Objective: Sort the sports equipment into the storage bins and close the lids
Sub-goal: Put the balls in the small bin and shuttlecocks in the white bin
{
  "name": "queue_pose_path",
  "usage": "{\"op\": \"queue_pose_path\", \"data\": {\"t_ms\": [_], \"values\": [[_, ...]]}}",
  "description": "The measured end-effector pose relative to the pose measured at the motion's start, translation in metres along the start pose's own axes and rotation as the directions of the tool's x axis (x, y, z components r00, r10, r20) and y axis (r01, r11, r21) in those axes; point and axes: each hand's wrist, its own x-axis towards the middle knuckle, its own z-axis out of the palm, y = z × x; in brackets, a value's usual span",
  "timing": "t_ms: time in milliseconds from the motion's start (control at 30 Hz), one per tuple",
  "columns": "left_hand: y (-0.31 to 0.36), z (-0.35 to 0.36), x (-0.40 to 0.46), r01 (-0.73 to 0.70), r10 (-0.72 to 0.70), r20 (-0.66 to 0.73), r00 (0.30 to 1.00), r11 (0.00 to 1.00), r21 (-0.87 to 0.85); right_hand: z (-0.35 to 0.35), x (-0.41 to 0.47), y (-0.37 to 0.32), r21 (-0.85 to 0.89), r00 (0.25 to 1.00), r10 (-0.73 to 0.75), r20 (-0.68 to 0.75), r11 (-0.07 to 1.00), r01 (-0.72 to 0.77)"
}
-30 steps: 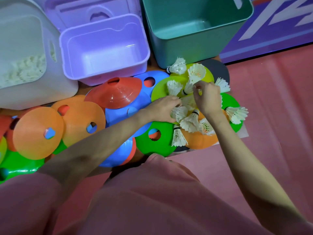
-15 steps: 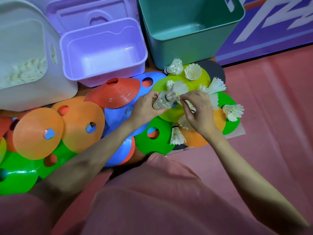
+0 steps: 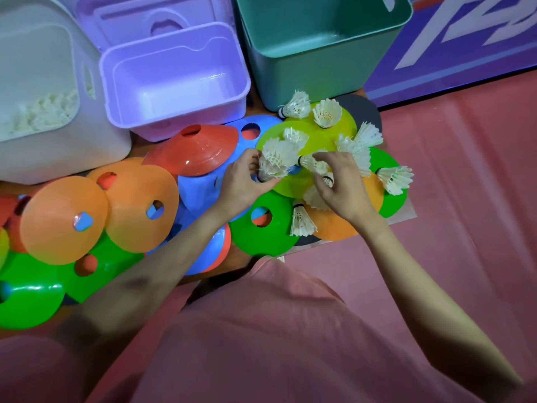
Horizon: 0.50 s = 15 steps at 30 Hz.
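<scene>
Since a moment back, our left hand (image 3: 242, 181) has gathered more shuttles and now holds a bunch of shuttlecocks (image 3: 276, 161), feathers fanning up and right, grip clenched around their cork ends. Our right hand (image 3: 343, 184) has swung in beside it, pinching another shuttlecock (image 3: 312, 163) between thumb and fingertips just right of the bunch.

We see more loose ones lying on the disc cones: two at the far edge by the teal bin (image 3: 319, 53), a pair (image 3: 359, 141) just far of the right hand, one (image 3: 395, 178) out to the right, one (image 3: 302, 221) near us on the green disc (image 3: 261, 237).

By the look of it we're nesting this shuttle into the bunch. To do it well, we'd slide the cork into the open skirt along its axis, never squeezing the feathers, and keep the left grip down at the corks.

White bin (image 3: 58, 141) at far left already shows a pale heap, likely shuttlecocks; purple bin (image 3: 174, 82) sits bare beside it, lids not on yet. Plenty of cones left to sort.
</scene>
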Motion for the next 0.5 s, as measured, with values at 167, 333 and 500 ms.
{"op": "queue_pose_path", "data": {"t_ms": [167,333,500], "values": [[-0.003,0.0,-0.009,-0.011,0.011,0.023,1.0,1.0,0.014,0.003,0.0,0.006,-0.357,0.948,0.08,0.308,0.933,0.037],[-0.002,-0.002,-0.014,-0.012,0.012,0.004,1.0,1.0,0.022,0.003,0.01,0.009,-0.35,0.95,0.053,0.308,0.935,0.061],[-0.004,-0.011,-0.02,-0.037,0.038,-0.017,0.999,0.995,0.087,-0.002,0.013,0.001,-0.177,0.998,0.059,-0.007,0.982,-0.06]]}}
